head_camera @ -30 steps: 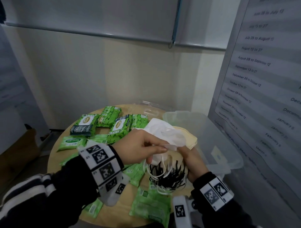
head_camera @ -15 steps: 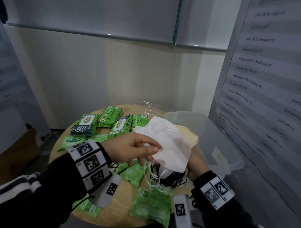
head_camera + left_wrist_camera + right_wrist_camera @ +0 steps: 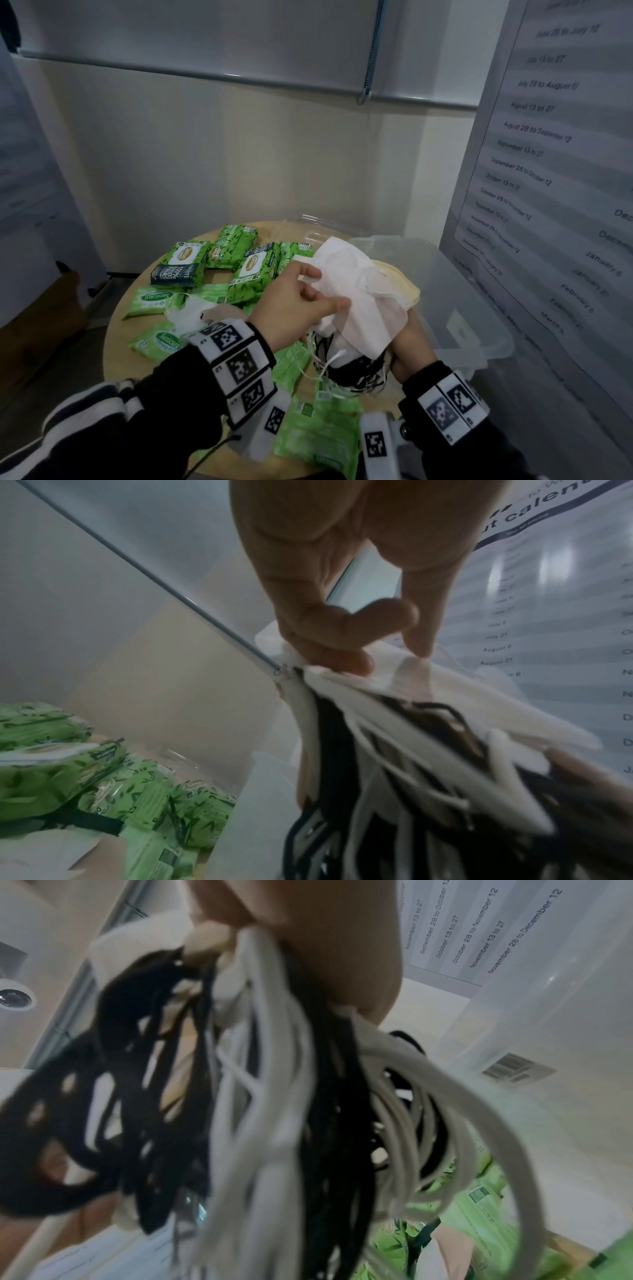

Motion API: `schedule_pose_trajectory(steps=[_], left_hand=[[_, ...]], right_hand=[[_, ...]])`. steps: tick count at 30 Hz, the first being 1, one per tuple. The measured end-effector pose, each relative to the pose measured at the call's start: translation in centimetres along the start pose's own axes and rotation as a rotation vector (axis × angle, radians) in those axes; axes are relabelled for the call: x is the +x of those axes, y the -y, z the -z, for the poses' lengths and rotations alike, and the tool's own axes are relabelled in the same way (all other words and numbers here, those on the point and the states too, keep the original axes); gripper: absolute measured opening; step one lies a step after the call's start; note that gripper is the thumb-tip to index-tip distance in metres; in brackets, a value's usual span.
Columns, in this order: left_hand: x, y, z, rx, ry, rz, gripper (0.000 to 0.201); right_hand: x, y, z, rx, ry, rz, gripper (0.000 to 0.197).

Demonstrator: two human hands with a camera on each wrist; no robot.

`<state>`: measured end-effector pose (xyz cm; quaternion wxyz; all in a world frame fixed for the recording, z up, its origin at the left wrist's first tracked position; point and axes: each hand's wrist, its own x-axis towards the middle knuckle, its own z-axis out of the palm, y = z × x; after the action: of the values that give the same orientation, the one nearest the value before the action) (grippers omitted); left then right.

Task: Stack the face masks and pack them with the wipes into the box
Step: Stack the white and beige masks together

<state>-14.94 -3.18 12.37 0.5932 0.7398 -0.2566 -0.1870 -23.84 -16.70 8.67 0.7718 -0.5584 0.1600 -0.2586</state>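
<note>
Pale walls and a wall calendar on the right close in a small round wooden table, which carries the whole job. At the left hand, thumb and fingertips pinch the near-left edge of a white face mask, laying it flat on the stack of masks, probably to square it with the ones under it. Below, the right hand cups the stack from underneath; its fingers are hidden by the masks, so the exact grip cannot be told, though it plainly bears the bundle. Black and white ear loops hang loose beneath, which seems to be why the stack is carried above the table and not dragged over it. Another white mask lies on the table to the left, not yet gathered. Green wipes packs lie spread across the far, left and near parts of the table, none packed yet. Just right of the hands the clear plastic box stands open, close enough that the finished stack could go straight in.
</note>
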Motion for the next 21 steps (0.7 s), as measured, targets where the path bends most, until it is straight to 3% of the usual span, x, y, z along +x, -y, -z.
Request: schedule_pose_trajectory(steps=[5, 13, 17, 21], left_hand=[[0.7, 0.2, -0.5, 0.047, -0.034, -0.008, 0.029], [0.9, 0.0, 0.8, -0.215, -0.054, 0.000, 0.013], [1.2, 0.1, 2.2, -0.266, -0.091, 0.005, 0.020], [1.2, -0.3, 3.6, -0.364, -0.036, -0.021, 0.010]], right_hand=[[0.1, -0.1, 0.0, -0.022, 0.022, 0.021, 0.022], [0.8, 0.1, 1.0, -0.027, -0.069, -0.014, 0.018], [0.7, 0.5, 0.9, 0.009, -0.088, -0.041, 0.019], [0.9, 0.4, 1.1, 0.045, -0.131, -0.077, 0.028]])
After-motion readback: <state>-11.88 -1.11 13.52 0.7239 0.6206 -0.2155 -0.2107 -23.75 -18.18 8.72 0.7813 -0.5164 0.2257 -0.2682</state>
